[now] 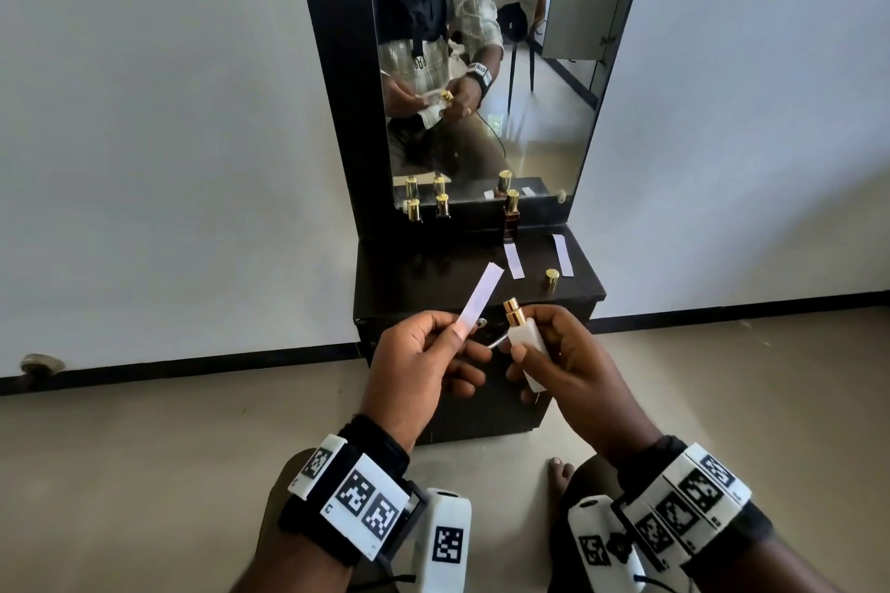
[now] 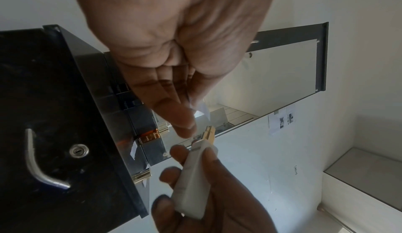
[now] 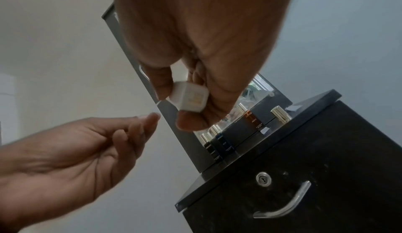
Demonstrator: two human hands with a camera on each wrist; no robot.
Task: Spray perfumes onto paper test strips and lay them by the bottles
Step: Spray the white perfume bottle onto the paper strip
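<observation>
My left hand (image 1: 455, 335) pinches the lower end of a white paper test strip (image 1: 481, 296), which slants up to the right. My right hand (image 1: 539, 342) grips a white perfume bottle (image 1: 527, 349); its bare gold nozzle (image 1: 513, 311) sits just right of the strip. In the left wrist view the white bottle (image 2: 193, 176) lies in the right hand below my left fingers (image 2: 174, 113). From the right wrist I see the bottle's base (image 3: 189, 97). Its gold cap (image 1: 552, 278) stands on the black cabinet top (image 1: 433, 274). Two strips (image 1: 513, 260) (image 1: 562, 254) lie there, the left one before a brown bottle (image 1: 511, 213).
Two dark gold-capped bottles (image 1: 413, 209) (image 1: 442, 206) stand at the back left against the tall mirror (image 1: 481, 87). The cabinet front has a lock and a metal handle (image 3: 289, 202). I sit on a pale floor (image 1: 144, 472) before it, with a white wall behind.
</observation>
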